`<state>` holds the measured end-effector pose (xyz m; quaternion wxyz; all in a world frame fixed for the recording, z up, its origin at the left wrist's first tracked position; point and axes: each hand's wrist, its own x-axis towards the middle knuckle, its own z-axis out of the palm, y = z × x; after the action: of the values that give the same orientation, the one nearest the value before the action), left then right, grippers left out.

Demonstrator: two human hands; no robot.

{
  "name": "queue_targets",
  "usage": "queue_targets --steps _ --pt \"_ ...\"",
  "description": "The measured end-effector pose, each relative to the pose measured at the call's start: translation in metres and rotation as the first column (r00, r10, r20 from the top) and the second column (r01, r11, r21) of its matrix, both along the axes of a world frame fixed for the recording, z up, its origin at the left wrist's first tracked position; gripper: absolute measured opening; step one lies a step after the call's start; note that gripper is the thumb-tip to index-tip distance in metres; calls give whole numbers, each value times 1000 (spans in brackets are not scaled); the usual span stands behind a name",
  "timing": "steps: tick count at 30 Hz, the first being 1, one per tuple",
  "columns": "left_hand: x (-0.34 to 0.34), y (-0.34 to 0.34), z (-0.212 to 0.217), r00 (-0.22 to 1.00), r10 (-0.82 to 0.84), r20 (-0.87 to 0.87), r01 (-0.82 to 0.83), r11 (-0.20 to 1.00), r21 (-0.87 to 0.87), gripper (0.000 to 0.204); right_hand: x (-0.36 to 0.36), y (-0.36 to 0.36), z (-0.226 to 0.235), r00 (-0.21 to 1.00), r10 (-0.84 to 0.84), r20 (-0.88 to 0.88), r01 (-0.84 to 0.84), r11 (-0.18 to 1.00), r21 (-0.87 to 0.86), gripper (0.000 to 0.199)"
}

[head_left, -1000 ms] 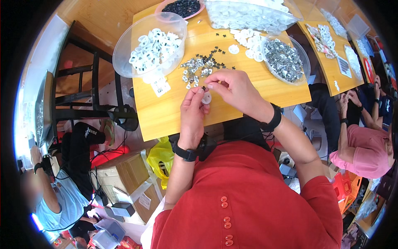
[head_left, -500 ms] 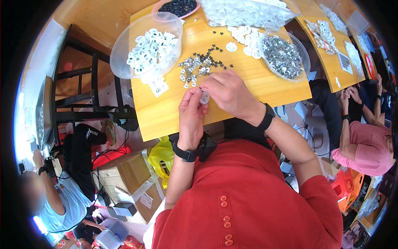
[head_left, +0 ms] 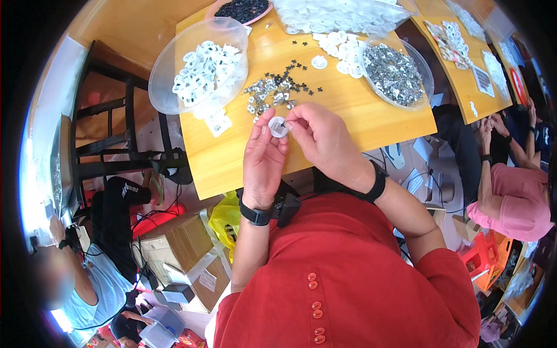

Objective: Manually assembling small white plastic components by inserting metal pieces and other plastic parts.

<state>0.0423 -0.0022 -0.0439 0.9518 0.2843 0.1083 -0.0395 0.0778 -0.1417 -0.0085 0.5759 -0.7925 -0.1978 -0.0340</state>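
Between the fingertips of my left hand (head_left: 264, 165) is a small round white plastic piece (head_left: 278, 131), its flat face turned up. My right hand (head_left: 331, 139) pinches at that piece's right edge. A tiny dark part seems to sit at its fingertips, too small to name surely. Just beyond my hands lie loose shiny metal bits (head_left: 261, 91). Small black cross-shaped pieces (head_left: 287, 75) are scattered beside them on the wooden table (head_left: 371, 124).
A clear bowl (head_left: 158, 87) of white parts stands left; another clear bowl (head_left: 427, 72) of metal bits stands right. White discs (head_left: 342, 49) lie by a large clear tub (head_left: 342, 23). A pink dish (head_left: 213, 10) holds black pieces. People sit on both sides.
My left hand has opened out and turned the white piece face up. My right fingers have shifted slightly lower, to its right edge. The view has moved a little.
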Motion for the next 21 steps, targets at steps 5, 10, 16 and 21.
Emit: queue_targets --steps 5,10,16,21 --pt "-1 -3 2 1000 -11 6 11 1000 6 34 -1 5 -1 1000 -16 23 17 999 -41 8" --pt "-3 -5 5 999 -8 36 6 997 73 31 -2 8 2 998 -25 62 31 995 -93 10" --pt "-4 -1 -8 994 -15 111 -2 988 154 32 -3 12 1 997 -32 77 42 991 -125 12" --pt "-5 1 -13 988 38 147 -75 964 254 27 -7 15 -1 998 -44 38 43 999 24 9"
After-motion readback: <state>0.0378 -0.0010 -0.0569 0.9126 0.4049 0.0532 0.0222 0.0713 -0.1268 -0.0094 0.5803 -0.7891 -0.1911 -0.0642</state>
